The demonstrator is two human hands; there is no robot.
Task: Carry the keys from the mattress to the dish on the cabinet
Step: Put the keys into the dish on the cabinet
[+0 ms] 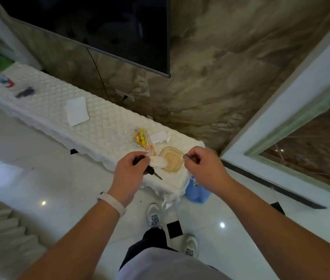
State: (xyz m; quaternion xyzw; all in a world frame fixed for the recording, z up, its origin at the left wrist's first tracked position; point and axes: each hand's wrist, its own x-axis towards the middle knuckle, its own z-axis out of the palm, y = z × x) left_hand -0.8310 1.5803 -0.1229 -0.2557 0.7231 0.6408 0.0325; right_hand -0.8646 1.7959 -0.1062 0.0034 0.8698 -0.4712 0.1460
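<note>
We are at the deposit step: left hand point(128, 170) clamped on the black-headed car key point(153, 172), right hand point(199, 164) pinching a small metal piece point(186, 156) (identity unclear), next lowering both into the amber square glass dish point(171, 161) on the white-covered cabinet point(99, 120).

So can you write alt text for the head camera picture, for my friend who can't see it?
A person's left hand holds a black-handled key and their right hand pinches a small metal piece, both over an amber glass dish. The dish sits on a long cabinet with a white quilted cover, below a dark TV.
</note>
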